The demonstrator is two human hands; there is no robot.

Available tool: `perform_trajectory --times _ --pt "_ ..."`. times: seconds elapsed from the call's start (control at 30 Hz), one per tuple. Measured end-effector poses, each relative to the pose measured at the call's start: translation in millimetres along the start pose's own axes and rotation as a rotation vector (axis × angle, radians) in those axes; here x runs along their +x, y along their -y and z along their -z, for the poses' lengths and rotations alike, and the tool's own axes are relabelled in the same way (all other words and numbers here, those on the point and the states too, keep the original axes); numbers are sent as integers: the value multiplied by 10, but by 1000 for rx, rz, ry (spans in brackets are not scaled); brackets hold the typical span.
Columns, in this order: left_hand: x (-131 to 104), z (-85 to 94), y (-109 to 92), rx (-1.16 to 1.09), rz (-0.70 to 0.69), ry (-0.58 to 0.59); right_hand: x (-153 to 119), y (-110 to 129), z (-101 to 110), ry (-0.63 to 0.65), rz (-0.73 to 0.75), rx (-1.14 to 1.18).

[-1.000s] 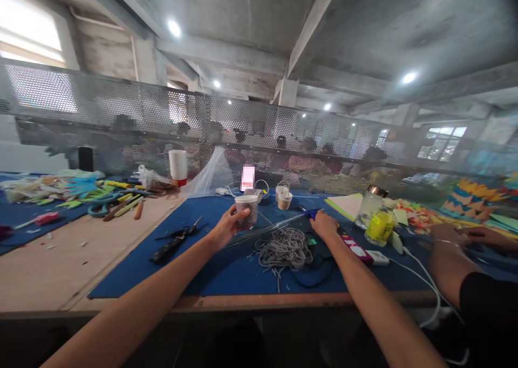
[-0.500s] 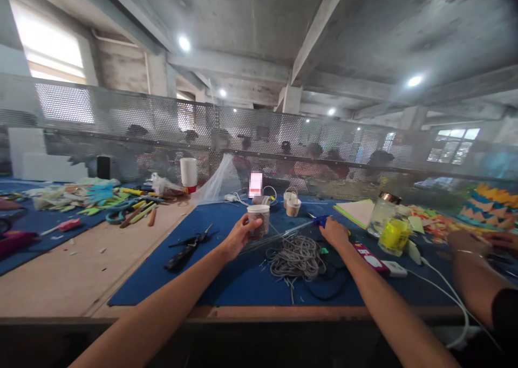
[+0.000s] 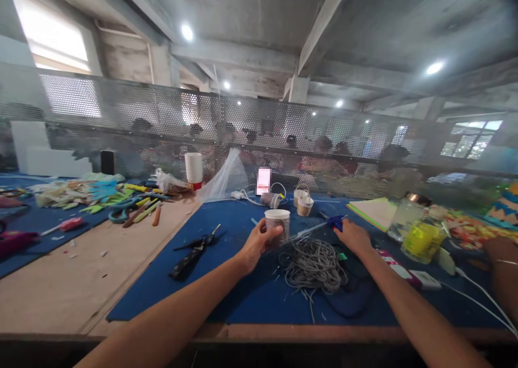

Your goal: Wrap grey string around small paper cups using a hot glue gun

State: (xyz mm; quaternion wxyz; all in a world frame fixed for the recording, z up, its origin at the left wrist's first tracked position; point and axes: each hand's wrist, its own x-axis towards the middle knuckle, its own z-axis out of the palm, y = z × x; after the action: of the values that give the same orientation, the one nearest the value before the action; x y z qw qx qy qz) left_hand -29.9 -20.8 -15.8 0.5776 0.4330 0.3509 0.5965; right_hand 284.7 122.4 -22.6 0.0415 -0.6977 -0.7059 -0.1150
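My left hand (image 3: pixel 259 244) is closed round the side of a white-rimmed paper cup (image 3: pixel 277 219), held upright above the blue mat (image 3: pixel 226 292). The cup's lower wall is greyish, partly behind my fingers. Further right, my right hand (image 3: pixel 354 236) is closed on a blue tool, which looks like a glue gun (image 3: pixel 335 222); my fingers cover part of it. Clear glue sticks (image 3: pixel 309 232) lie between the two hands. Just below them is a loose heap of grey cord (image 3: pixel 315 268).
Small cups with handles (image 3: pixel 304 206) and a lit phone (image 3: pixel 263 182) stand at the back. A black tool with a metal tip (image 3: pixel 194 252) lies left. Jars (image 3: pixel 423 241) stand right, near another person's arm (image 3: pixel 504 265). Scissors (image 3: pixel 121 210) and stacked cups (image 3: pixel 193 168) are further left.
The view has shifted, so most of the table sits further right in the picture. My left hand still holds the cup, and my right hand stays on the blue glue gun.
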Motion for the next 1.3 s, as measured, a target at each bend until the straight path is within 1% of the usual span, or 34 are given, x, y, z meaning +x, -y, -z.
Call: perform_trajectory --times 0.17,0.27,0.33,0.43,0.53,0.63,0.73,0.8,0.9,0.97,1.03,1.2,1.3 --pt "-34 -38 71 -18 0 -6 8 -18 -50 -10 3 -19" --pt "-40 -42 58 -37 42 5 11 -17 -70 11 -2 -25" --pt "-36 -44 40 -53 32 18 10 -21 -75 21 8 -20" --pt "-31 -53 12 -62 12 2 0 -30 -62 17 5 -9" --pt "-32 -57 -3 -52 7 23 -15 -33 -27 22 -12 16" --pt "-15 -30 1 -33 10 37 -28 -29 7 26 -40 37" --pt "26 28 6 -11 0 24 -35 -19 20 7 -25 48" --pt "47 67 -3 35 2 29 -37 -9 26 -2 -15 54" --pt "53 101 -29 194 -47 -31 -44 7 49 4 -15 69" --pt "47 106 -38 246 -71 -57 -56 13 74 7 -18 84" --pt "45 106 -32 289 -93 -94 -74 13 97 1 -25 96" --pt "67 126 -10 317 -145 -108 -116 13 115 -19 -35 124" --pt "86 152 -15 359 -120 -103 -118 18 105 -27 -33 134"
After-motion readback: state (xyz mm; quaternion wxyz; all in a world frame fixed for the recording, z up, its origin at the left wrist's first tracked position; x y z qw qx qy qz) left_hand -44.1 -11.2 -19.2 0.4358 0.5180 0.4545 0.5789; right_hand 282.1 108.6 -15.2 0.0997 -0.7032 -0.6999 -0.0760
